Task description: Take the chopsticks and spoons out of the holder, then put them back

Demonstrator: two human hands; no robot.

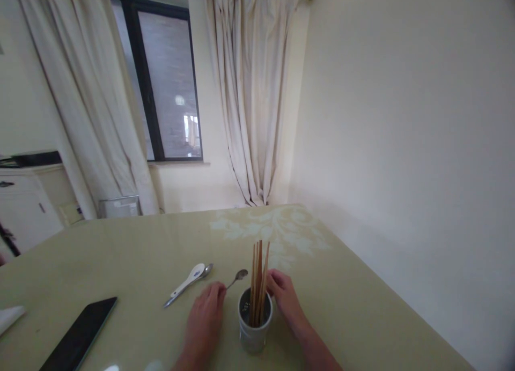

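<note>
At six o'clock on the counter [120, 253] stands a cup [254, 328] holding a bundle of upright chopsticks [258, 282] and nothing else I can see. My left hand [205, 320] lies at its nine o'clock, fingers [217, 291] curled loosely around the handle of a small metal spoon [235, 279] that points toward twelve. My right hand [286, 298] rests at three o'clock, relaxed and holding nothing, fingertips just beside the rim. I judge I am gathering cutlery; the next move calls for lifting the spoon handle-down into the cup. A white spoon [188, 283] and another metal one [207, 269] wait at ten o'clock, a dark tablet [80, 336] at eight.
</note>
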